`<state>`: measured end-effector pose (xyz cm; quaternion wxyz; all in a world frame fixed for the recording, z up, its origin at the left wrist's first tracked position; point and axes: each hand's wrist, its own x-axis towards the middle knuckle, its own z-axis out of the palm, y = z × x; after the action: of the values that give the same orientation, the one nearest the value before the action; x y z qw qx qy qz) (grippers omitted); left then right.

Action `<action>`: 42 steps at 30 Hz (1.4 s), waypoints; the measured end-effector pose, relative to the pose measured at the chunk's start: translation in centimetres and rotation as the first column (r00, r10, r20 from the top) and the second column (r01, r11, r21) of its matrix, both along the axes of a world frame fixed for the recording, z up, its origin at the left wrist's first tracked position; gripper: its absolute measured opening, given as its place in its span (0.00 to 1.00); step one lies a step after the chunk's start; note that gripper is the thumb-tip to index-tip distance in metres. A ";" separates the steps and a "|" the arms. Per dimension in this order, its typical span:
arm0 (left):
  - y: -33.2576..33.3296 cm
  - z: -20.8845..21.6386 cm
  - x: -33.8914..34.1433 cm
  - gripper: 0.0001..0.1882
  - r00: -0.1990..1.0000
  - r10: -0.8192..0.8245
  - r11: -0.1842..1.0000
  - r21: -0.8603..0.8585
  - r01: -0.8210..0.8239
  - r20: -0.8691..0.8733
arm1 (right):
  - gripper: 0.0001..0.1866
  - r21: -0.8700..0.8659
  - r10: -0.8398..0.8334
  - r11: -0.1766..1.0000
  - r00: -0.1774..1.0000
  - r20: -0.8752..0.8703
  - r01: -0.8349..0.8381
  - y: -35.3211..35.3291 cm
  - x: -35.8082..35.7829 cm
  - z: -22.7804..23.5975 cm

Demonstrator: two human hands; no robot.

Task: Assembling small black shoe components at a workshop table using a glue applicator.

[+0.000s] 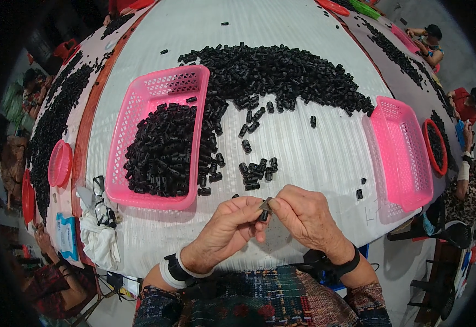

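Observation:
My left hand (pixel 222 228) is closed, pinching a small black cylindrical plastic part (pixel 264 216) between thumb and fingers near the table's front edge. Against it, my right hand (pixel 310 219) is closed too, its thumb and forefinger on a small flat grey piece (pixel 267 203) at the top of the part. Whether that piece is a blade is too small to tell. Just beyond my fingers lies a loose cluster of black parts (pixel 255 170). A pink perforated basket (pixel 202 136), partly filled with such parts, stands to the left of my hands.
A large heap of black parts (pixel 270 73) curves across the table (pixel 303 147). Another pink basket (pixel 404 158) stands at the right. White cloth (pixel 99 234) and glasses (pixel 105 212) lie at the left edge. Other people work at neighbouring tables with more heaps and a red-rimmed basket (pixel 435 147).

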<state>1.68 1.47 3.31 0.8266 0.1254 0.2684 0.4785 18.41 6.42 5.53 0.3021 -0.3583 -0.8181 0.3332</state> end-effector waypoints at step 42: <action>-0.4 -0.1 1.1 0.13 0.982 -0.128 0.991 0.055 0.121 0.142 | 0.05 -0.428 -0.189 0.897 0.973 -0.133 0.116 -2.8 -0.8 2.5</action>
<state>2.74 1.05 3.22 0.8691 0.1258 0.1880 0.4398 17.57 3.61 8.04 0.3129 -0.4477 -0.6684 0.5049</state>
